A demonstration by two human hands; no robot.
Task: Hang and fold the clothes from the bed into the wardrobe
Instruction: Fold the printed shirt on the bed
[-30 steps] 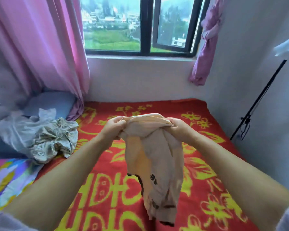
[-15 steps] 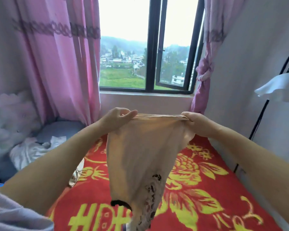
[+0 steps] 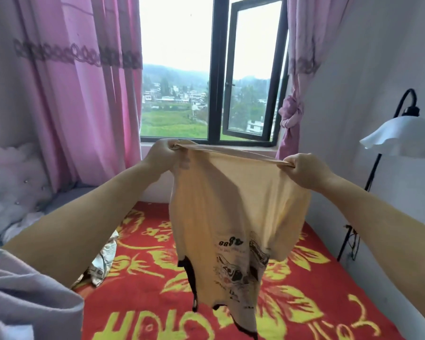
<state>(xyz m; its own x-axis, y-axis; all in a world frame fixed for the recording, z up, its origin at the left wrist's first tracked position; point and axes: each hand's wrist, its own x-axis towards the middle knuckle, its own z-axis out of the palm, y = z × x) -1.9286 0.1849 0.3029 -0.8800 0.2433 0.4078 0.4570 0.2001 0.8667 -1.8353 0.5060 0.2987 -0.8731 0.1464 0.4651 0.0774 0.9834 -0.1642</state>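
From the head view, the left hand (image 3: 161, 153) and the right hand (image 3: 302, 169) each keep a closed grip on one end of the top edge of the beige T-shirt (image 3: 231, 217), fingers curled round bunched cloth, and the edge is pulled taut between them in front of the window (image 3: 214, 69). A second ago the two hands were close together with the shirt crumpled between them low over the bed; since then they have drawn well apart and risen, so the garment now hangs spread out and clear of the red bedspread (image 3: 304, 303) below the window. I judge this to be the shaking-out step: with the shirt opened flat it is ready either to be laid down for folding or carried to a hanger. The printed design sits near the bottom and reads upside down, so the shirt seems to be held by its hem, though the neckline is hard to make out; a dark trim shows at the lower edge, which runs out of frame. More clothes remain on the bed to the left of the hanging shirt: a patterned garment (image 3: 103, 263) is mostly hidden behind the left forearm. The wardrobe is not in view at all, and no hanger can be seen. A floor lamp (image 3: 400, 136) stands right of the window, its base cut off.
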